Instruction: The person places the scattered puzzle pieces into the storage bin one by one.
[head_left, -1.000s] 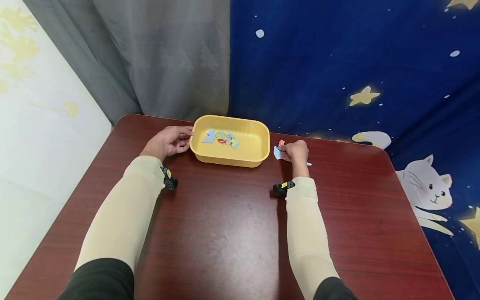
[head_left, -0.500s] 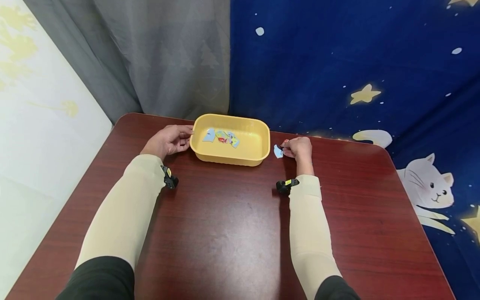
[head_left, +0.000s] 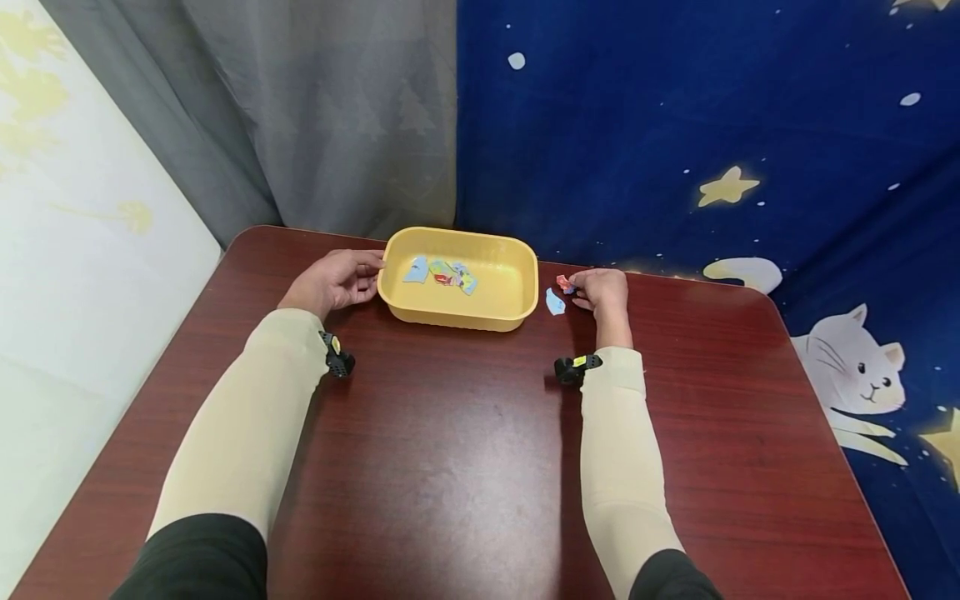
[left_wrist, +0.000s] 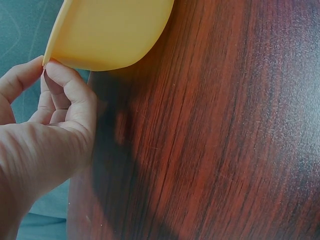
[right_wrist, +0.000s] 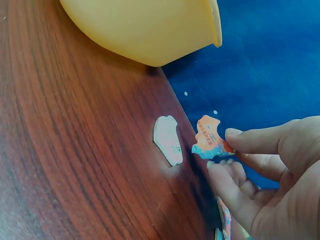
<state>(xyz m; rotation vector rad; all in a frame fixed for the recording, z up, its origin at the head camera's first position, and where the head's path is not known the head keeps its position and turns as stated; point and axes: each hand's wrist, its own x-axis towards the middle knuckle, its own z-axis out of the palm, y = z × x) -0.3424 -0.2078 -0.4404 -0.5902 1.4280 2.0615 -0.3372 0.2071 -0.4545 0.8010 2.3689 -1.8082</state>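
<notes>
My left hand [head_left: 337, 282] pinches the left end of the yellow plastic tub [head_left: 457, 319]; thumb and finger meet at its rim [left_wrist: 48, 52] in the left wrist view. Right of the tub, my right hand [head_left: 606, 292] pinches a flat red-orange puzzle piece [right_wrist: 207, 134] by its edge. That piece has a blue border and small printed characters. Just left of it, a pale blue puzzle piece [head_left: 555, 302] lies on the table. More pieces [right_wrist: 224, 220] show partly below the right hand in the right wrist view; the hand hides them from the head view.
Inside the tub lie a light blue piece [head_left: 417, 269] and a multicoloured cluster of pieces [head_left: 450, 277]. The tub stands near the far edge of the dark red wooden table [head_left: 450, 467]. Grey [head_left: 360, 108] and blue [head_left: 585, 125] curtains hang behind.
My right hand has shifted slightly right and away from me, uncovering more of the pale blue piece and the red-orange piece. My left hand and the tub stay in place.
</notes>
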